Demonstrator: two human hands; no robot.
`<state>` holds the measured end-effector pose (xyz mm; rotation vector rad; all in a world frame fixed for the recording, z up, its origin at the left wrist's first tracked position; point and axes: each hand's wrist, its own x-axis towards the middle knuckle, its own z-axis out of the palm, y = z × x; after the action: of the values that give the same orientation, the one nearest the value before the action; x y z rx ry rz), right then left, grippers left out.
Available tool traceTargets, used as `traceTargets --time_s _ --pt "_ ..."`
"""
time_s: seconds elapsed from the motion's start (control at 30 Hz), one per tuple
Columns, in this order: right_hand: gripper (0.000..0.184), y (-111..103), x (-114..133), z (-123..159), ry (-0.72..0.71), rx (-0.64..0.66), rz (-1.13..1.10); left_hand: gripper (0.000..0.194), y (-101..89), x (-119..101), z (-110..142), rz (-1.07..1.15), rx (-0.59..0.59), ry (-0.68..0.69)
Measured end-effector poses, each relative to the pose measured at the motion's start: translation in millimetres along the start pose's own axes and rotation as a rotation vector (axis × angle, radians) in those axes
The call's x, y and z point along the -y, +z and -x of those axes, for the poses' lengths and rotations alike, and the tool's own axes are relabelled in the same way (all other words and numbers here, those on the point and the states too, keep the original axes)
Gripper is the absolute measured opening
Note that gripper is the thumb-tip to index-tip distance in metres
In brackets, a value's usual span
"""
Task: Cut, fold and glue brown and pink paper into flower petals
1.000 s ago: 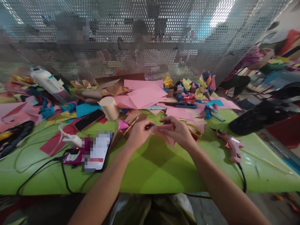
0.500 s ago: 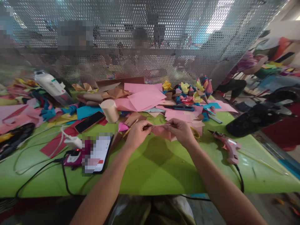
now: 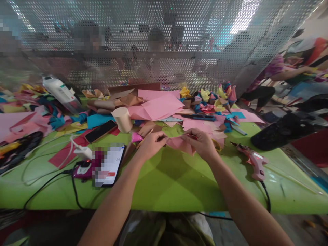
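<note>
A small piece of pink paper (image 3: 181, 144) is stretched between my two hands, above the green table (image 3: 176, 191). My left hand (image 3: 153, 144) pinches its left end between thumb and fingertips. At its upper right edge, my right hand (image 3: 200, 142) grips it with thumb and fingers closed. The paper looks folded, with a corner hanging down beside my right fingers. Just left of my left hand lie a bright pink wrapped bit (image 3: 136, 137) and a thin pencil-like stick. A yellow ring-shaped handle (image 3: 217, 146) shows partly behind my right hand.
A pink glue gun (image 3: 253, 160) with a cord lies right, near a black bottle (image 3: 279, 131). Left are two phones (image 3: 101, 131), a power adapter (image 3: 84, 167) and cables. Behind stand a cream cup (image 3: 122, 119), pink sheets (image 3: 161, 104), paper flowers (image 3: 210, 99) and a white bottle (image 3: 61, 94).
The view has shifted slightly, so the table things sit a little further right. Both hands keep hold of the pink paper, which is angled a bit more openly towards me.
</note>
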<state>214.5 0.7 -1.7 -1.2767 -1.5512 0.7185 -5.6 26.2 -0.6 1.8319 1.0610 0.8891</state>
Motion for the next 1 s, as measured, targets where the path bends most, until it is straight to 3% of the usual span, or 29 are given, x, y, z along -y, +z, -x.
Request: traceTargets --time_s 0.2,0.27,0.33,0.43,0.5,0.57,0.7,0.83,1.0 --pt "0.013 3.2 0.9 0.5 -0.184 0.099 0.225 0.028 5.4 -0.6 1.7 0.031 0.161 -0.008" --pt "0.011 5.4 1.9 1.1 -0.266 0.067 0.3 0.028 9.4 1.8 1.2 0.055 0.168 -0.033" --pt "0.013 6.9 3.9 2.9 -0.351 -0.061 0.359 0.026 12.8 4.8 -0.4 0.084 0.065 -0.063" --pt "0.024 9.4 8.9 8.7 -0.413 -0.32 0.336 0.025 17.1 8.4 -3.6 0.205 -0.195 -0.161" --pt "0.015 13.9 11.8 13.4 -0.363 -0.37 0.229 0.03 20.9 8.5 -4.9 0.352 -0.315 -0.234" --pt "0.009 21.4 12.6 16.6 -0.216 -0.289 0.061 0.038 26.1 6.2 -4.3 0.51 -0.383 -0.271" --pt "0.019 37.9 7.0 15.0 0.106 -0.13 -0.257 0.048 38.7 -2.1 1.2 0.697 -0.451 -0.279" --pt "0.027 42.5 -1.5 9.5 0.148 -0.159 -0.322 0.049 47.2 -6.4 5.4 0.8 -0.433 -0.282" --pt "0.033 40.9 -3.6 9.2 0.134 -0.226 -0.367 0.047 50.5 -5.8 6.7 0.771 -0.445 -0.273"
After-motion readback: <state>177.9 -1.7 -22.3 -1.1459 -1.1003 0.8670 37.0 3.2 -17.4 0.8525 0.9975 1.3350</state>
